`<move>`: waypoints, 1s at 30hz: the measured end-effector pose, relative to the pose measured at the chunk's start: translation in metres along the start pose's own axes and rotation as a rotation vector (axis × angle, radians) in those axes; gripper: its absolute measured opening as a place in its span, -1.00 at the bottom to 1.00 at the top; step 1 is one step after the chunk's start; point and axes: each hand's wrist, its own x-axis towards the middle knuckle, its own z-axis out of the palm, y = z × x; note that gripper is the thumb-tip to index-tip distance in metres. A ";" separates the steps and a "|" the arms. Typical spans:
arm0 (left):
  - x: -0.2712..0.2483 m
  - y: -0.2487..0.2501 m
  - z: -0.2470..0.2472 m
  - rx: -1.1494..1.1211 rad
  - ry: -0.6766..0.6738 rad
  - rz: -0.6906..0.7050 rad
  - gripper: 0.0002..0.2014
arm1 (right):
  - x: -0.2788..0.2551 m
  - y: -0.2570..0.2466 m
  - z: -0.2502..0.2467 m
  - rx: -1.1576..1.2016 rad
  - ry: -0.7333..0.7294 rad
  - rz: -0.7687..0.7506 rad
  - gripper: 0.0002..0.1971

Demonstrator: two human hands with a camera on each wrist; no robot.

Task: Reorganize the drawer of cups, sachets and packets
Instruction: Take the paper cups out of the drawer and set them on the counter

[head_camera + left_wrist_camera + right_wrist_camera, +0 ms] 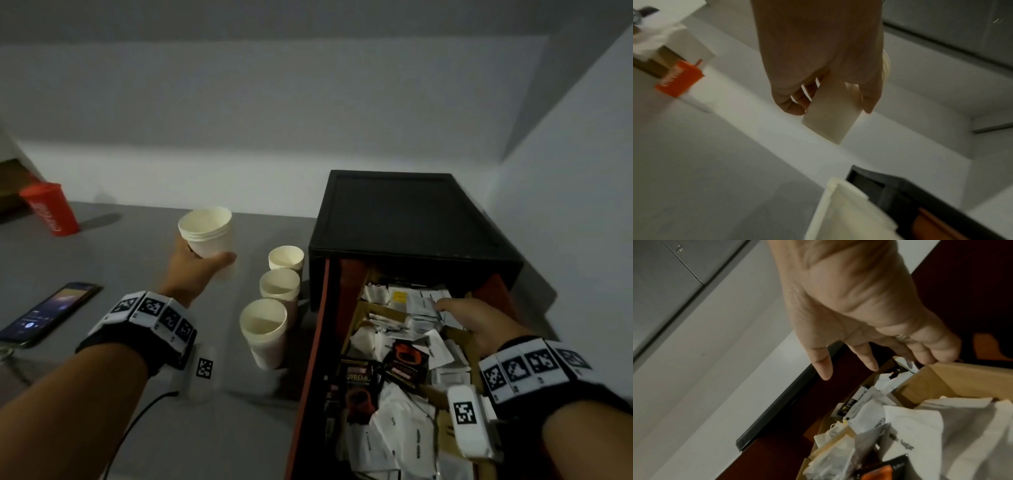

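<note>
1. Nearest the camera in the head view are the two forearms with black-and-white marker wristbands; the left hand (195,265) reaches far and left over the grey counter (102,342), and the right hand (476,322) reaches into the open drawer (310,359).
2. That left hand's fingers and thumb are curled round a short stack of nested cream paper cups (209,231), held upright with the mouth up. The left wrist view suggests it is clear of the counter, but the head view cannot confirm this.
3. On the right, the fingers hang straight and relaxed, gripping nothing; their tips are at or just above the white paper sachets (424,305) at the far end of the drawer, beside a tan cardboard divider (953,378). I cannot tell whether they touch.
4. Key relation: three more cream paper cup stacks (279,291) stand upright in a near-to-far row just left of the drawer's red side, to the right of the held stack. The left hand is much the nearer to that row, so the stack probably goes down on the bare counter beside it.
5. Inside the drawer lies a loose heap of white sachets and dark printed coffee packets (404,365), unsorted; the sorting is judged barely begun.
6. Other things: a black box cabinet (411,219) houses the drawer; a red plastic cup (51,209) stands far left, and a lit smartphone (51,311) lies near left. Neither blocks the row.
</note>
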 end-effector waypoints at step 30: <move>-0.068 -0.111 -0.001 0.105 0.061 -0.220 -0.11 | -0.043 -0.004 0.013 -0.168 0.066 0.095 -0.77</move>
